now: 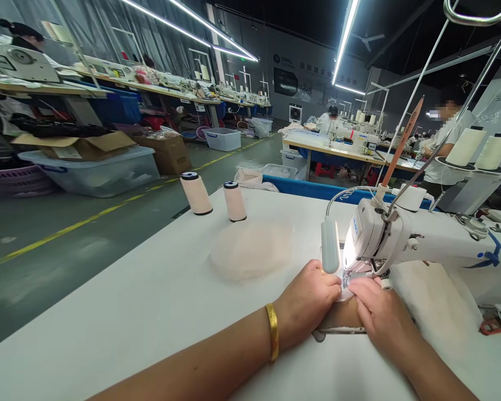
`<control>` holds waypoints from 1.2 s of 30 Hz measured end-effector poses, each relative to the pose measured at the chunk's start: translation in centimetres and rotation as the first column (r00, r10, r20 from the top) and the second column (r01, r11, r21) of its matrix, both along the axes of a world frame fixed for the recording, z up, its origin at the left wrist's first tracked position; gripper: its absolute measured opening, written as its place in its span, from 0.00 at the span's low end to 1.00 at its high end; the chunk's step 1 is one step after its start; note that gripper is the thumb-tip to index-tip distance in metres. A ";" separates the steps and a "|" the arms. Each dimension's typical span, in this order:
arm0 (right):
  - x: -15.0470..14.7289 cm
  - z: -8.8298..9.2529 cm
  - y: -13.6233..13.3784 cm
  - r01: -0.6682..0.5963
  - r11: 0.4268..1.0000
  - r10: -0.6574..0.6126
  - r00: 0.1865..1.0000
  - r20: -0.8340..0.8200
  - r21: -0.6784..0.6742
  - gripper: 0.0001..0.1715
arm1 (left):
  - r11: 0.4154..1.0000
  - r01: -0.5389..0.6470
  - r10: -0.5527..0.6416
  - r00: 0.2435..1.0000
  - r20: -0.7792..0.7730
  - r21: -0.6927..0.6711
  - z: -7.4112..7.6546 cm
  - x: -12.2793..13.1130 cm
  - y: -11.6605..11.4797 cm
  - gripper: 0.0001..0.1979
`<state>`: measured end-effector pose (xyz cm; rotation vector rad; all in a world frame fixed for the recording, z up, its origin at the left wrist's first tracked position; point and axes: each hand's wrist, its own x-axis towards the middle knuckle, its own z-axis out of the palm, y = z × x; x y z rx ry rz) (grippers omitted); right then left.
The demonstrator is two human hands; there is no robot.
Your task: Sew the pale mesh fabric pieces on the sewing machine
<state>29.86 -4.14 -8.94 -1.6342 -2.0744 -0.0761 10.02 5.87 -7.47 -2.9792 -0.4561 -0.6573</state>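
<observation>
My left hand (307,298), with a gold bangle on the wrist, and my right hand (378,314) rest together on the white table (150,312). Both press a small pale piece of fabric (345,294) at the needle of the white sewing machine (421,239). Fingers of each hand are curled and pinched on the fabric; most of it is hidden under them. The machine's small lamp (330,245) lights the spot just above my left fingers.
A pale round fabric piece (250,250) lies left of the machine, with two thread cones (196,193) (234,201) behind it. White thread cones (480,147) stand on the rack at right. Other people sit at machines beyond; boxes and bins line the aisle at left.
</observation>
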 end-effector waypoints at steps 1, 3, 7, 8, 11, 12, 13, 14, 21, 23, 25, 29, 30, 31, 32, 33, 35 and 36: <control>0.0 0.0 0.0 0.001 1.000 -0.001 1.000 0.002 0.001 0.25 | 1.000 -0.005 0.005 1.000 0.000 -0.003 0.0 0.0 -0.1 0.12; 0.0 0.0 0.0 0.008 1.000 -0.008 1.000 0.011 0.005 0.25 | 1.000 -0.019 0.018 1.000 -0.005 -0.022 0.2 -0.1 -0.2 0.12; 0.5 -0.4 0.2 0.041 0.999 -0.041 0.998 0.041 -0.005 0.25 | 0.989 -0.026 0.024 1.000 -0.011 -0.148 1.0 -0.5 -0.5 0.06; 0.6 -0.4 0.2 0.052 0.999 -0.052 0.998 0.046 -0.012 0.25 | 0.983 -0.031 0.029 0.999 -0.013 -0.182 1.3 -0.6 -0.5 0.07; 0.7 -0.3 0.0 0.063 0.998 -0.064 0.997 0.043 0.006 0.25 | 0.972 -0.081 0.079 0.997 -0.015 -0.220 2.3 -0.8 -0.5 0.09; 0.5 -0.1 -0.1 0.047 0.999 -0.048 0.998 0.034 0.026 0.25 | 0.972 -0.099 0.100 0.995 -0.009 -0.211 2.6 -0.8 -0.4 0.09; 0.2 0.2 -0.3 0.011 0.999 -0.012 1.000 0.020 0.039 0.25 | 0.974 -0.112 0.112 0.994 -0.006 -0.197 2.8 -0.8 -0.4 0.09; 0.0 0.5 -0.4 -0.046 0.998 0.045 0.999 0.005 0.041 0.25 | 0.977 -0.117 0.117 0.993 -0.012 -0.181 3.0 -0.8 -0.3 0.08; 1.3 1.0 -0.2 0.086 0.990 -0.108 0.973 0.205 0.114 0.18 | 0.979 -0.177 0.167 0.981 -0.099 -0.105 2.8 -1.0 -0.4 0.12; 2.3 0.9 -0.3 0.132 0.958 -0.188 0.960 0.208 0.253 0.18 | 0.982 -0.141 0.130 0.988 -0.089 -0.128 2.7 -1.0 -0.7 0.13; 2.3 1.1 -0.7 0.058 0.947 -0.104 0.986 0.131 0.316 0.18 | 0.982 -0.072 0.062 0.996 -0.064 -0.175 2.7 -1.0 -1.0 0.13; 0.5 1.8 -1.5 -0.176 0.983 0.176 0.984 -0.005 0.048 0.17 | 0.959 0.023 -0.034 0.999 -0.035 -0.283 2.4 -1.2 -1.2 0.06; 0.3 1.9 -1.4 -0.170 0.985 0.170 0.985 0.015 -0.013 0.17 | 0.954 0.021 -0.032 0.999 -0.033 -0.300 2.2 -1.3 -1.2 0.04; 0.4 1.9 -1.3 -0.122 0.992 0.123 0.991 0.060 -0.029 0.17 | 0.950 0.016 -0.027 0.999 -0.031 -0.313 2.1 -1.4 -1.2 0.02; 0.7 1.9 -1.2 -0.054 0.999 0.054 0.992 0.112 0.001 0.17 | 0.946 0.015 -0.026 0.999 -0.029 -0.323 2.0 -1.4 -1.3 0.02; 1.1 1.8 -1.0 0.010 0.998 -0.020 0.988 0.153 0.065 0.17 | 0.944 0.021 -0.031 0.999 -0.026 -0.330 1.9 -1.5 -1.4 0.03; 1.9 1.7 -0.8 0.047 0.974 -0.085 0.983 0.165 0.222 0.18 | 0.940 0.052 -0.058 0.998 -0.009 -0.337 1.7 -1.4 -1.7 0.05; 2.0 1.6 -0.8 0.018 0.963 -0.060 0.987 0.151 0.267 0.18 | 0.940 0.069 -0.072 0.997 0.002 -0.334 1.7 -1.3 -1.9 0.05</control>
